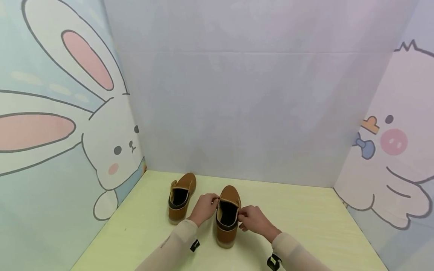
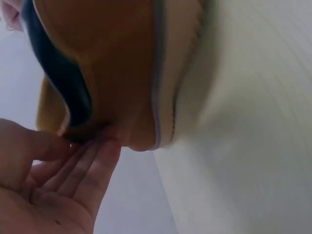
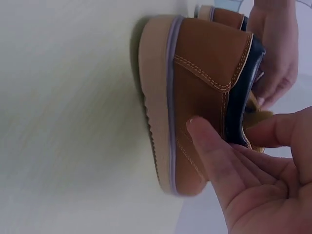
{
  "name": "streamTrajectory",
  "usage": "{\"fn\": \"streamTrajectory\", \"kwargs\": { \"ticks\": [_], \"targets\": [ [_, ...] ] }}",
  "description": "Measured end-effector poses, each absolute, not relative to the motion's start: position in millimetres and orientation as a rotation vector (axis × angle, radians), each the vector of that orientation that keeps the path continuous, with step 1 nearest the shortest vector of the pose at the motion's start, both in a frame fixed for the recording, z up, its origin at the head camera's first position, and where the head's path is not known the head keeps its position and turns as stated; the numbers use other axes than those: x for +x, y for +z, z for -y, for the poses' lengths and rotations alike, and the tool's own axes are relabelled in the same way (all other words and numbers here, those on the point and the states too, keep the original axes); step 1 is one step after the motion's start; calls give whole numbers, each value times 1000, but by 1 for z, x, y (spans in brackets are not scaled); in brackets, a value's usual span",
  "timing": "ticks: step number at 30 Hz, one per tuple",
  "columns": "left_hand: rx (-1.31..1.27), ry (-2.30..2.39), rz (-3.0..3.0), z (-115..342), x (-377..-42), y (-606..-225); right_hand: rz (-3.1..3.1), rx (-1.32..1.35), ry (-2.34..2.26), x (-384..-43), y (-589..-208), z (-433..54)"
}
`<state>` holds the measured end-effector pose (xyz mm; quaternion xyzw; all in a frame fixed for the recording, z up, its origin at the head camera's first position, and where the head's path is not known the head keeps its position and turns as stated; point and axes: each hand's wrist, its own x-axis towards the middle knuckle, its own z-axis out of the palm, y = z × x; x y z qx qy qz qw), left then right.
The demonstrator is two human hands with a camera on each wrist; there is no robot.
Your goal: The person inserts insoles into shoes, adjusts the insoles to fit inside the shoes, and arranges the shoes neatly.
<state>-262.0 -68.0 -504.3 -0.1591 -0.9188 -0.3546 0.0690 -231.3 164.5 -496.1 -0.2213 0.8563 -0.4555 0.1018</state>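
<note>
A brown shoe with a dark padded collar and a pale sole stands on the table, toe pointing away from me. My left hand is at the left edge of its opening. In the left wrist view, the thumb and fingers of that hand pinch the upper near the front of the collar. On the opposite side my right hand pinches the edge of the opening, thumb at the inner side and fingers along the brown outer wall. The tongue shows between the two hands.
A matching brown shoe stands to the left, also pointing away, its flap raised. Behind the pale yellow table rises a grey wall. Side panels carry a cartoon rabbit and a white cartoon animal.
</note>
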Motion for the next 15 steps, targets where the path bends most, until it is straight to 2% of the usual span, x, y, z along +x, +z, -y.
{"fn": "streamTrajectory", "kwargs": {
  "ticks": [6, 15],
  "targets": [
    [-271, -1160, 2881, 52, -255, -495, -2488, -686, -1327, -228, -499, -154],
    [-113, -876, 3048, 30, -244, -494, -2589, -678, -1217, -229, -498, -166]
  ]
}}
